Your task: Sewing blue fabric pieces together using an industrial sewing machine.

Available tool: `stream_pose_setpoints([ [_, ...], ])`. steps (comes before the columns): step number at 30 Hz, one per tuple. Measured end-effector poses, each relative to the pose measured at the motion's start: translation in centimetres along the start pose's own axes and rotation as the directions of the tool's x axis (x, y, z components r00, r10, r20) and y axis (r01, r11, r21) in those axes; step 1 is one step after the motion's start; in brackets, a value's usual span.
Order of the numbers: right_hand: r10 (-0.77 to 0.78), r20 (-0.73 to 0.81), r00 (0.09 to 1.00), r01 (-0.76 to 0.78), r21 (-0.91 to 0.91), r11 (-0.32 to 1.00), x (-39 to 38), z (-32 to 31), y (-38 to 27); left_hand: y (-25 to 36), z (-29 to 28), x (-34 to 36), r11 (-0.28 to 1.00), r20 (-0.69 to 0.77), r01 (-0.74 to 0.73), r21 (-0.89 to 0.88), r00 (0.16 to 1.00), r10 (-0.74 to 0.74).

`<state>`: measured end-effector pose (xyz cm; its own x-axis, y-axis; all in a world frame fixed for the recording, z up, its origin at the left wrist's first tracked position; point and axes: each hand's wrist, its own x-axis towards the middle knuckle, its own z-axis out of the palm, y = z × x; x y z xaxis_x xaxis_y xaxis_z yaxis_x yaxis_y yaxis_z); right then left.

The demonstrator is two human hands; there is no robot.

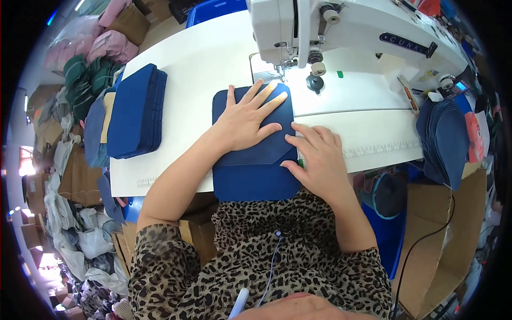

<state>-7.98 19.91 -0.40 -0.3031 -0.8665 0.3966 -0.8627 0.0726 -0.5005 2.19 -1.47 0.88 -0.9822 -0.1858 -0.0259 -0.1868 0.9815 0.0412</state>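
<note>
A blue fabric panel (250, 184) with rounded corners lies on the white table in front of me. A second flap-like layer with a slanted corner seems to lie over its upper part. Flat on that layer, my left hand (248, 120) has its fingers spread toward the needle area. My right hand (319, 159) rests at the panel's right edge, thumb and fingertips apart and touching the fabric. Just beyond the panel's far edge is the presser foot (282, 74) of a white sewing machine (273, 29).
A thick stack of blue panels (136, 112) stands on the table's left side. Dark blue cut pieces (441, 136) hang over the right edge. A black round knob (314, 82) sits on the machine bed. Cardboard box (434, 240) and blue bin (384, 240) stand below right.
</note>
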Motion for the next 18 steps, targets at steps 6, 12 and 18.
stream_pose_setpoints([
  [6,-0.001,0.009,1.0,0.001,-0.021,1.0,-0.1,0.5,0.3,0.2,-0.2,-0.1,0.999,0.012,0.022,-0.05,1.0,-0.022],
  [12,-0.014,0.05,0.999,0.016,-0.04,0.999,0.6,0.4,0.7,-0.1,0.0,0.3,0.999,-0.015,0.019,-0.043,1.0,-0.019],
  [18,-0.015,0.034,0.999,0.017,-0.083,0.996,1.0,0.3,1.4,-0.4,0.2,1.6,0.999,-0.021,0.008,-0.037,1.0,-0.009],
])
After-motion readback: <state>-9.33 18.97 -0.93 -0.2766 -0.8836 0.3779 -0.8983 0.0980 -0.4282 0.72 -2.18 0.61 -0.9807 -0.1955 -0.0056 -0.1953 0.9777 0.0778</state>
